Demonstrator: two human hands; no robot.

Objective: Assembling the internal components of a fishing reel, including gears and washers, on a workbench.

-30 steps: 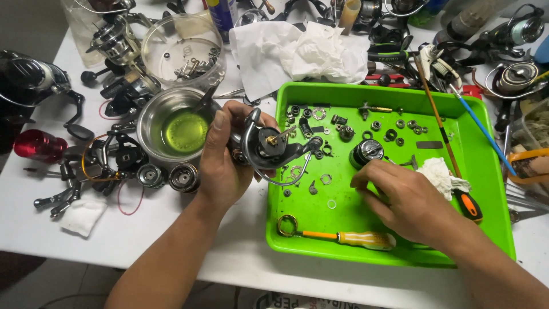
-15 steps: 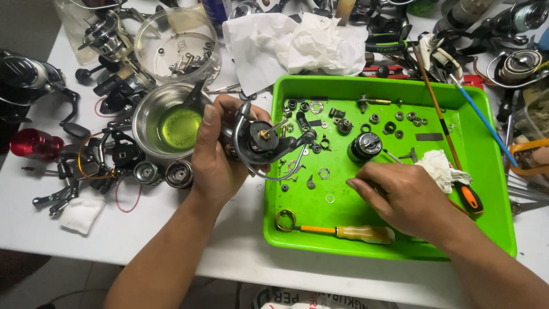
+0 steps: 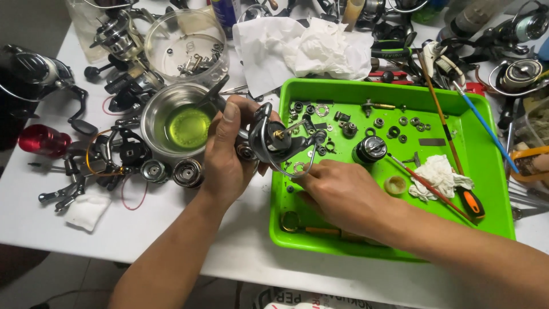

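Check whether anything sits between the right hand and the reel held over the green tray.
Nothing visible does. The right hand reaches right up to the reel in the left hand; loose small parts lie farther back in the tray.

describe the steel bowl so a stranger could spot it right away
Start at the bright green tray; just off its left edge, behind the left hand, sits the steel bowl. It alone holds yellow-green liquid, while the clear bowl behind it holds small metal parts.
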